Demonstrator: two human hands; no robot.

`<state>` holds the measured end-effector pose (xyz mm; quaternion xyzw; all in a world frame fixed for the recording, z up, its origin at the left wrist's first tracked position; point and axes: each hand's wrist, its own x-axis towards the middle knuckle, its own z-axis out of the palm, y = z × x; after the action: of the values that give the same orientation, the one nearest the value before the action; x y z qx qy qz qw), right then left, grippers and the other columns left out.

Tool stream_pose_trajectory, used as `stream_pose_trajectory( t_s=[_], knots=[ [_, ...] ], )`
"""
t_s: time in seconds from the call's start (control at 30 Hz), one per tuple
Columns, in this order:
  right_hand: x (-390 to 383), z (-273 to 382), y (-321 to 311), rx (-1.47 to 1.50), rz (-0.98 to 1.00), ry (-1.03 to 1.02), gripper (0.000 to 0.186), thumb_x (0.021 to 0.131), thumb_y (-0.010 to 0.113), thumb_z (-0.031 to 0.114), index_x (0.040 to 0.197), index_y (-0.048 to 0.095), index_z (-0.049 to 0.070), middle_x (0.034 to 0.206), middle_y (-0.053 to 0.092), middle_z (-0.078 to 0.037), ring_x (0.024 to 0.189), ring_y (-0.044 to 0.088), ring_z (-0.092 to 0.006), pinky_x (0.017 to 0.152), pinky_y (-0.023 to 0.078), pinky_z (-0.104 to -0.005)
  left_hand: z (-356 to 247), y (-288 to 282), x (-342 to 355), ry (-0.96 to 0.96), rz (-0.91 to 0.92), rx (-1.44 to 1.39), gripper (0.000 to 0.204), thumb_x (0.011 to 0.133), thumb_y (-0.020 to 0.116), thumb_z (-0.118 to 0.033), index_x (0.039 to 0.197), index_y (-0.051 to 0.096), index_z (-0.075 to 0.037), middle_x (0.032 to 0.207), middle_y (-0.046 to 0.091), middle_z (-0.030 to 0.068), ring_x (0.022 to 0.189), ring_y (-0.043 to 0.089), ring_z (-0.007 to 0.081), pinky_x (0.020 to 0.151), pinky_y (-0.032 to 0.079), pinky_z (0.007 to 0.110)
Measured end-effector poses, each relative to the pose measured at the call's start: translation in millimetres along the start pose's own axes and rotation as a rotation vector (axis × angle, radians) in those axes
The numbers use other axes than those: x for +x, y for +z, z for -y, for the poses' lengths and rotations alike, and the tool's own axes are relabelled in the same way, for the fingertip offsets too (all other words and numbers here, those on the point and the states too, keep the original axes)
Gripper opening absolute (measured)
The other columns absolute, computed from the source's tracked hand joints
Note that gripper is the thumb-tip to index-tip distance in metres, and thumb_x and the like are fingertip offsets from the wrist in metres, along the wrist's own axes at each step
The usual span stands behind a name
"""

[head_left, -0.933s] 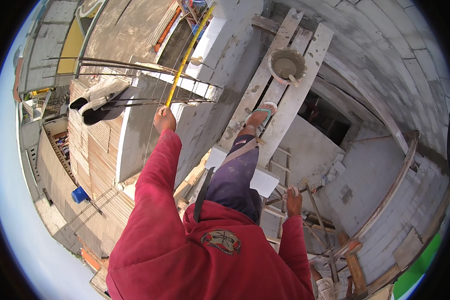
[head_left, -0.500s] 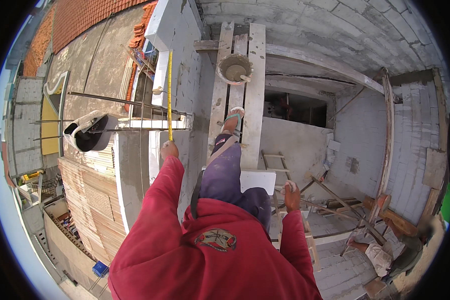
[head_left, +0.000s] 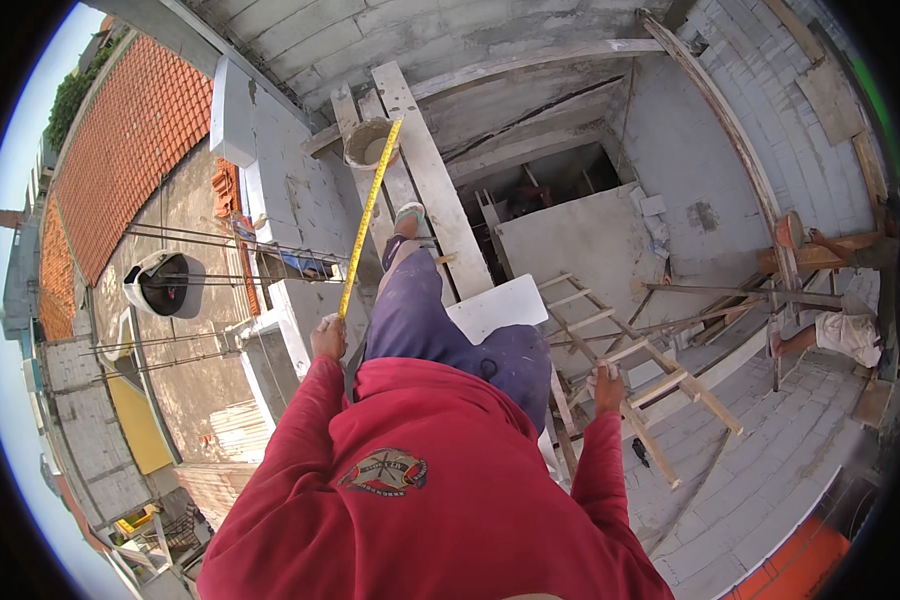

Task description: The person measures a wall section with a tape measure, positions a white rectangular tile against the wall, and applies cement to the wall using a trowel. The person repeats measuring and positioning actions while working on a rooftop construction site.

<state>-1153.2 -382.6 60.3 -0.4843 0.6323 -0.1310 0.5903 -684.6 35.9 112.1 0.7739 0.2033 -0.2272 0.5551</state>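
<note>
My left hand (head_left: 328, 338) is closed at the lower end of an extended yellow tape measure (head_left: 366, 220); its case, if in the fist, is hidden. The stiff blade points up and forward, its far tip in front of a round mortar bucket (head_left: 356, 150) in the view. My right hand (head_left: 605, 388) hangs low at my right side, fingers curled, with something whitish at the fingertips that I cannot make out. It is in front of a wooden ladder (head_left: 660, 375). One of my sandalled feet (head_left: 408, 218) rests on the scaffold planks (head_left: 435, 190).
A pale block (head_left: 497, 310) lies by my knees at the planks' near end. At left, rebar rods (head_left: 240, 245) stick out of the wall, with a cap (head_left: 155, 285) by them. Below right, another person (head_left: 848, 332) is beside timber props. Block walls (head_left: 300, 40) rise ahead.
My view has turned rightward and I lean differently, so the planks and bucket appear further left. The tape blade now slants up to the right. My left hand still grips it.
</note>
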Motion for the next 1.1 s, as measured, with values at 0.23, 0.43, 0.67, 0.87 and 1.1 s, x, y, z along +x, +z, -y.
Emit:
stream_pose_trajectory(
  t_s=[0.23, 0.43, 0.67, 0.87, 1.1],
  knots=[
    [-49.3, -45.9, -8.7, -0.148, 0.087, 0.121, 0.039, 0.098, 0.061, 0.026, 0.126, 0.060, -0.001, 0.096, 0.069, -0.012, 0.078, 0.070, -0.0190, 0.064, 0.058, -0.0314, -62.1, -31.1, -44.9, 0.103, -0.073, 0.135, 0.019, 0.097, 0.064, -0.023, 0.107, 0.073, -0.009, 0.073, 0.058, -0.0058, 0.058, 0.050, 0.0050, 0.049, 0.041, 0.024],
    [-126.0, -35.3, -33.8, -0.735, 0.293, 0.003, 0.036, 0.094, 0.065, 0.028, 0.121, 0.066, 0.004, 0.103, 0.071, -0.022, 0.081, 0.075, -0.0261, 0.072, 0.058, -0.0378, -49.4, -4.0, -30.2, -0.064, 0.000, 0.025, 0.023, 0.099, 0.061, -0.024, 0.112, 0.069, -0.008, 0.090, 0.060, -0.0047, 0.077, 0.053, 0.0047, 0.064, 0.043, 0.023],
    [-54.5, 61.7, -242.4, -0.768, -0.179, 0.179, 0.022, 0.099, 0.057, 0.017, 0.113, 0.062, 0.001, 0.083, 0.062, -0.006, 0.064, 0.059, -0.0126, 0.053, 0.051, -0.0285, 111.5, 69.6, 91.9, -0.166, -0.051, -0.187, 0.011, 0.098, 0.065, -0.020, 0.094, 0.067, -0.010, 0.067, 0.058, -0.0033, 0.053, 0.049, 0.0051, 0.047, 0.037, 0.022],
    [72.5, 32.3, -116.7, -0.779, -0.064, -0.029, 0.021, 0.103, 0.052, 0.024, 0.116, 0.060, 0.009, 0.082, 0.059, -0.002, 0.066, 0.056, -0.0101, 0.060, 0.049, -0.0260, 306.2, 70.5, 128.6, -0.205, -0.071, -0.115, 0.012, 0.098, 0.063, -0.019, 0.092, 0.066, -0.009, 0.069, 0.060, -0.0024, 0.055, 0.051, 0.0055, 0.049, 0.037, 0.022],
    [215.8, -140.1, 166.7, -1.018, 0.287, -0.221, 0.052, 0.097, 0.059, 0.034, 0.136, 0.055, 0.000, 0.129, 0.062, -0.027, 0.122, 0.059, -0.0416, 0.102, 0.046, -0.0447, 413.4, 56.5, 173.3, -0.433, -0.011, -0.126, 0.014, 0.100, 0.060, -0.024, 0.092, 0.064, -0.013, 0.069, 0.055, -0.0047, 0.052, 0.045, 0.0050, 0.048, 0.033, 0.022]
  ],
)
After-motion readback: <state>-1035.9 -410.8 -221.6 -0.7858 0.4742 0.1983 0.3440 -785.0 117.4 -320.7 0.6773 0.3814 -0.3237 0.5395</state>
